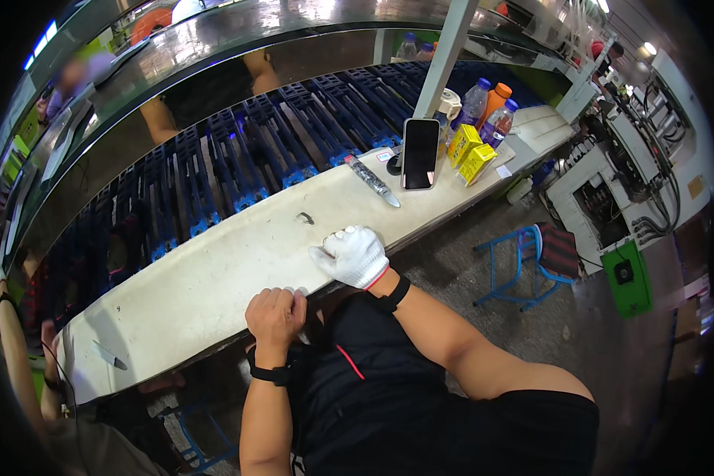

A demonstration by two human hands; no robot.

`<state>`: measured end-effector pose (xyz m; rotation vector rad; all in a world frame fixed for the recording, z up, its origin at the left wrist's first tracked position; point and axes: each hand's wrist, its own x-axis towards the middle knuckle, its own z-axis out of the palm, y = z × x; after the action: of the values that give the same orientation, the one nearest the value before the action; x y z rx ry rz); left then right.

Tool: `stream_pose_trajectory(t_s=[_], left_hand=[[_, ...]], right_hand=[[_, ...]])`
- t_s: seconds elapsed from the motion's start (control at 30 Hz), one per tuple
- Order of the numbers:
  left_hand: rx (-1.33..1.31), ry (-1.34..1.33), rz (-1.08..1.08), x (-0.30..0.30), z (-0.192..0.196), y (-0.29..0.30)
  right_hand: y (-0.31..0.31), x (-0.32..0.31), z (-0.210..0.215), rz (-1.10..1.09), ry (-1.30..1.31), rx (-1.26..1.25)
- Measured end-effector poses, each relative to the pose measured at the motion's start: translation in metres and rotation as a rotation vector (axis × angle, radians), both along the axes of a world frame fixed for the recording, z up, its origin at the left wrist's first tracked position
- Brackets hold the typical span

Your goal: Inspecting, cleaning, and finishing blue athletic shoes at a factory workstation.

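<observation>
My left hand (pixel 276 316) is bare and closed in a loose fist at the near edge of a long white worktop (pixel 206 278). To its right, my right hand (pixel 351 255) wears a white knitted glove with a red cuff edge. Its fingers are curled in and it rests on the same edge, apart from the left. I see nothing in either hand. Just beyond the glove lies a small dark scrap (pixel 305 218). Farther off is a knife-like tool (pixel 373 181) with a wrapped silvery handle and a pointed tip.
Behind the worktop runs a conveyor of dark blue slats (pixel 250 147). A phone (pixel 420 155) stands upright by a post, near yellow cartons (pixel 476 163) and bottles (pixel 497 123). A blue-framed stool (pixel 523 266) is at right. Another person's arm (pixel 12 349) reaches in at far left, near a small blade (pixel 109 355).
</observation>
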<state>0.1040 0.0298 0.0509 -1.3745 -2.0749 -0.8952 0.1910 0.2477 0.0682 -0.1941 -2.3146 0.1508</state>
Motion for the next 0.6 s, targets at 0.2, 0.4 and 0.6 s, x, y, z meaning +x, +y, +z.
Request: stream_pose_trajectory(t_s=[0.2,0.4,0.6], left_hand=[[0.005,0.013,0.004,-0.0009,-0.0016,-0.001],[-0.003,0.027,0.0,-0.0019,0.0007,-0.0014],[-0.006,0.02,0.006,-0.0007,0.0005,-0.0035]], right_hand=[[-0.0014,-0.0002,0.0002,0.018,0.038,-0.012],[-0.0029,0.0,0.0021,-0.01,-0.001,-0.008],[-0.0049,0.0005,0.0009,0.015,0.053,-0.01]])
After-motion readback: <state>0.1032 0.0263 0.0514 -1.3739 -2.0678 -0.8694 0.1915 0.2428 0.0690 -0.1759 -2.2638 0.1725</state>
